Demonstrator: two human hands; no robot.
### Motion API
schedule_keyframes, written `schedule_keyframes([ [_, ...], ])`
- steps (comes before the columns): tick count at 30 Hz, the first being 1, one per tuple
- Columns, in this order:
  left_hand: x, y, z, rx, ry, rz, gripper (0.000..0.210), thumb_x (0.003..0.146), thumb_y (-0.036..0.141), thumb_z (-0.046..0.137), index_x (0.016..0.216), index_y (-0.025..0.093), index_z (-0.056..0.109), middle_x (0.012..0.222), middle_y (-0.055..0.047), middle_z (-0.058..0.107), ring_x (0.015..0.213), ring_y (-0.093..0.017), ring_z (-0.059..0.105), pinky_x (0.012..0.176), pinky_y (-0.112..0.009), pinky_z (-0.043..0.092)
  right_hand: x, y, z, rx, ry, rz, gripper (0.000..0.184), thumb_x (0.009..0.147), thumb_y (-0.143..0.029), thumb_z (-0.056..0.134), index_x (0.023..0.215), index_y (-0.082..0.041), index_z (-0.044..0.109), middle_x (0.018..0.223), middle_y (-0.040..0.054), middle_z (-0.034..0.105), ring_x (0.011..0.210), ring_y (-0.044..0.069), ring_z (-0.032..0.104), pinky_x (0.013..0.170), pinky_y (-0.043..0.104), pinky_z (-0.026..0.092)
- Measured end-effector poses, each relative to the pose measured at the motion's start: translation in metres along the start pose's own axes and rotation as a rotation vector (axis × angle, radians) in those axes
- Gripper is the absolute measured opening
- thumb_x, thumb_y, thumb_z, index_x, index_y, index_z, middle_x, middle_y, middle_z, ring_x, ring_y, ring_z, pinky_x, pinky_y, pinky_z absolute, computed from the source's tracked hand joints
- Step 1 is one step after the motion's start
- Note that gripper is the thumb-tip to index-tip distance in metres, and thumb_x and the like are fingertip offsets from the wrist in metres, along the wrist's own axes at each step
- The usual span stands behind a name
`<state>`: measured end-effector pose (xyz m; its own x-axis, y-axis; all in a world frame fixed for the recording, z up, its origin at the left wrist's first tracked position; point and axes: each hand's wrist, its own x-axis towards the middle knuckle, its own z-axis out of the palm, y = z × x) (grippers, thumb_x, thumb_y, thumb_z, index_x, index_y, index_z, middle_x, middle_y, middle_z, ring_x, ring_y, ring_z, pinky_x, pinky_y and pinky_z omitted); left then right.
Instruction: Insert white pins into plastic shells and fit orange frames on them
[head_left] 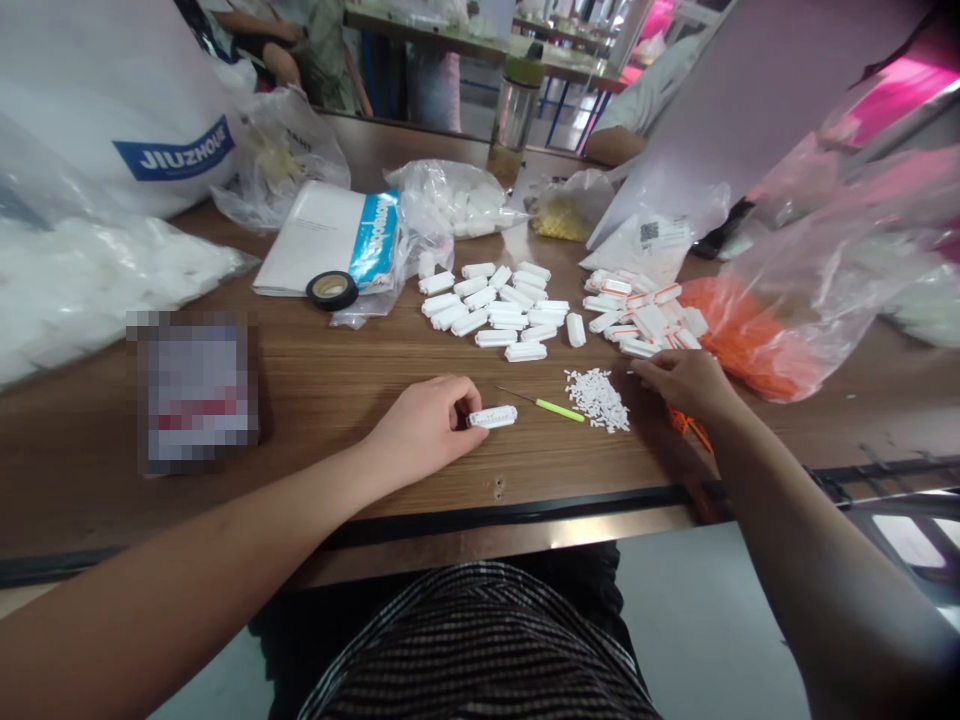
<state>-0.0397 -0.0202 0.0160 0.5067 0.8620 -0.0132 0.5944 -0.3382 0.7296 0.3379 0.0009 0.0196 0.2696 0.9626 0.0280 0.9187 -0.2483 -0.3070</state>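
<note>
Pinched between the thumb and fingers of my left hand [431,425] is a small white plastic housing [495,416], held low over the wooden table. My right hand [686,380] reaches to the near edge of a pile of similar housings with orange strips [645,310]; its fingers are bent close together, and what they hold, if anything, is too small to make out. Orange strips [691,428] lie partly hidden beneath that hand. Between my hands are a heap of tiny white pieces [598,398] and a thin hooked tool with a green handle [559,409].
Plain white housings [502,305] lie scattered behind. A roll of black tape [331,290] rests against a booklet [322,235]. Clear bags of white parts [457,197] and orange parts [757,340] flank the work area. A bottle [516,115] stands at the back; other people sit beyond.
</note>
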Motion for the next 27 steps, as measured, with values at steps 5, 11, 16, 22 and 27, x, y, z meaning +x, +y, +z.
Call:
schedule_keyframes([
  [5, 0.000, 0.000, -0.001, 0.004, -0.001, -0.007, 0.014, 0.075, 0.033, 0.067, 0.080, 0.022, 0.060, 0.070, 0.002, 0.058, 0.059, -0.012, 0.050, 0.058, -0.028, 0.037, -0.006, 0.005, -0.004, 0.092, -0.013, -0.020, 0.029, 0.074, -0.043, 0.063, 0.080, -0.017, 0.077, 0.074, 0.0053, 0.074, 0.074, 0.023, 0.067, 0.067, 0.033, 0.047],
  [11, 0.001, 0.000, -0.001, -0.004, -0.012, -0.013, 0.015, 0.076, 0.033, 0.067, 0.081, 0.022, 0.060, 0.071, 0.002, 0.058, 0.058, -0.012, 0.050, 0.058, -0.028, 0.037, -0.009, 0.004, -0.001, 0.052, 0.006, -0.045, 0.029, 0.071, -0.045, 0.067, 0.080, -0.020, 0.077, 0.072, 0.0051, 0.073, 0.071, 0.023, 0.065, 0.064, 0.034, 0.046],
  [16, 0.000, 0.001, -0.001, -0.001, -0.013, -0.011, 0.014, 0.075, 0.032, 0.067, 0.081, 0.021, 0.060, 0.070, 0.002, 0.058, 0.058, -0.012, 0.051, 0.058, -0.028, 0.037, -0.006, 0.000, -0.001, -0.086, 0.053, -0.007, 0.024, 0.073, -0.041, 0.065, 0.064, -0.020, 0.070, 0.060, 0.0052, 0.067, 0.062, 0.022, 0.061, 0.057, 0.033, 0.040],
  [22, 0.000, 0.003, -0.002, -0.003, -0.009, -0.005, 0.014, 0.075, 0.032, 0.067, 0.079, 0.021, 0.060, 0.069, 0.002, 0.057, 0.057, -0.012, 0.050, 0.057, -0.027, 0.037, -0.003, 0.011, -0.003, 0.050, 0.003, -0.008, 0.027, 0.074, -0.042, 0.063, 0.077, -0.018, 0.075, 0.071, 0.0048, 0.073, 0.070, 0.022, 0.065, 0.064, 0.033, 0.046],
  [27, 0.000, 0.003, -0.002, -0.005, -0.012, -0.014, 0.014, 0.075, 0.032, 0.068, 0.080, 0.021, 0.060, 0.069, 0.003, 0.057, 0.056, -0.011, 0.050, 0.057, -0.027, 0.037, 0.000, 0.023, 0.002, 0.158, -0.033, -0.092, 0.032, 0.073, -0.042, 0.067, 0.092, -0.019, 0.078, 0.087, 0.0061, 0.077, 0.082, 0.024, 0.067, 0.077, 0.036, 0.049],
])
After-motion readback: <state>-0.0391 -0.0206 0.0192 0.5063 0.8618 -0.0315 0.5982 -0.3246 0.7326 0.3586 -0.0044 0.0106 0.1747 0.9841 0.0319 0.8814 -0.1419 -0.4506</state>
